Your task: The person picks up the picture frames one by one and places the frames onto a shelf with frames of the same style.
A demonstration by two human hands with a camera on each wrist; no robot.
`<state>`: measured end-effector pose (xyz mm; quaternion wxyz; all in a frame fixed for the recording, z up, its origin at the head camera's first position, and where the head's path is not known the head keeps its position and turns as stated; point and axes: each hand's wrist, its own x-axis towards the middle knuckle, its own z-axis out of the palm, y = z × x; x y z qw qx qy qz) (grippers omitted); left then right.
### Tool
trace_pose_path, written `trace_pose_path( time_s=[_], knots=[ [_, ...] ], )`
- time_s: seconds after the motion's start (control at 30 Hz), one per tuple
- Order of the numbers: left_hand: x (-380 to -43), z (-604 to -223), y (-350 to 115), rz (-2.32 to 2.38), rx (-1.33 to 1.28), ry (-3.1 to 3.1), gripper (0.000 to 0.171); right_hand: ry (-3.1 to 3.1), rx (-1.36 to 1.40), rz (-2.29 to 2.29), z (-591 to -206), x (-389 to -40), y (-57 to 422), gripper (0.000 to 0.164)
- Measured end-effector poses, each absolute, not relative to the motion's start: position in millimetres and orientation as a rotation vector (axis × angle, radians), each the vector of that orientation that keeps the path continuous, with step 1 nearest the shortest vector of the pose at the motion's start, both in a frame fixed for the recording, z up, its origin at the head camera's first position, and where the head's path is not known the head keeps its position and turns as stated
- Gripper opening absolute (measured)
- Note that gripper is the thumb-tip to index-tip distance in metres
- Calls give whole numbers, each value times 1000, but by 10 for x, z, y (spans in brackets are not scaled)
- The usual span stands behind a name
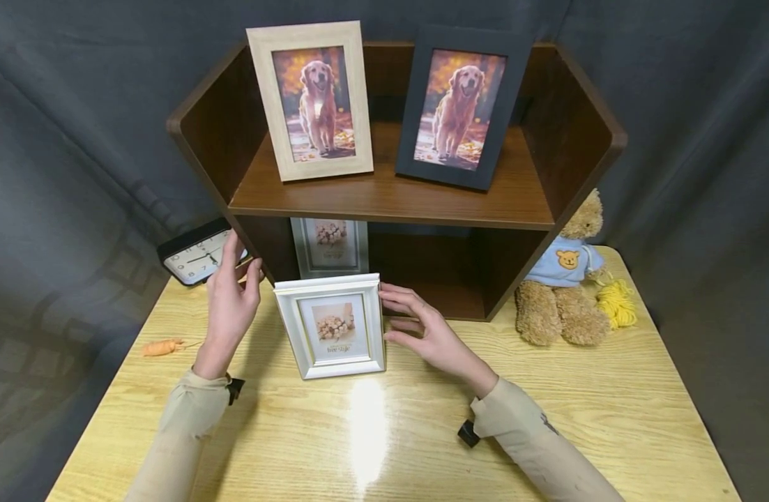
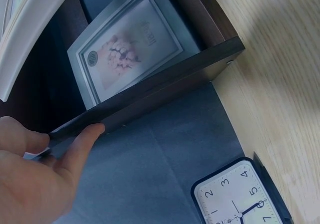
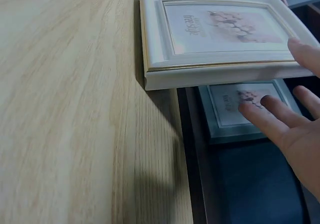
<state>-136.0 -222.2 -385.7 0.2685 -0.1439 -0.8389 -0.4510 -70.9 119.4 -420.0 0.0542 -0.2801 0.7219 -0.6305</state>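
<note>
A white picture frame [image 1: 376, 328] with a gold inner trim and a flower print stands tilted back on the wooden table, in front of the shelf. At its right edge is my right hand [image 1: 429, 335]; in the right wrist view one fingertip [image 3: 301, 53] meets the frame and the other fingers are spread apart. My left hand [image 1: 229, 300] is at the left side panel [image 2: 165, 83] of the brown shelf unit, thumb and fingertips resting along the panel's edge. Inside the lower compartment a grey-silver frame [image 1: 330, 268] leans back.
On the upper shelf stand a beige frame [image 1: 263, 104] and a dark frame [image 1: 415, 111] with dog photos. A clock [image 1: 192, 265] and an orange carrot-shaped item [image 1: 162, 347] lie to the left. A teddy bear [image 1: 562, 307] sits at the right beside yellow yarn [image 1: 616, 305].
</note>
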Motion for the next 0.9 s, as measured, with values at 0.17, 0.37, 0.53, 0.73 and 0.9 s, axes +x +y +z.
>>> trace_pose_path(
  time_s=[0.17,0.37,0.53,0.73,0.9],
  knots=[
    [-1365,-3866,-2229,-1223,-394,-2255,67,2190,-822,-1887,-4219,-717,1158,69],
    [-1369,-3874,-2232,-1226,-393,-2255,66,2181,-795,-1849,-4259,-728,1099,69],
    [-1375,-3880,-2228,-1239,-393,-2248,66,2176,-816,-1827,-4301,-751,1050,67],
    [-1374,-3885,-2233,-1241,-385,-2245,65,2198,-848,-1775,-4339,-749,1015,63],
    [-1373,-3882,-2231,-1227,-384,-2253,65,2243,-846,-1767,-4362,-747,1001,61]
  ],
)
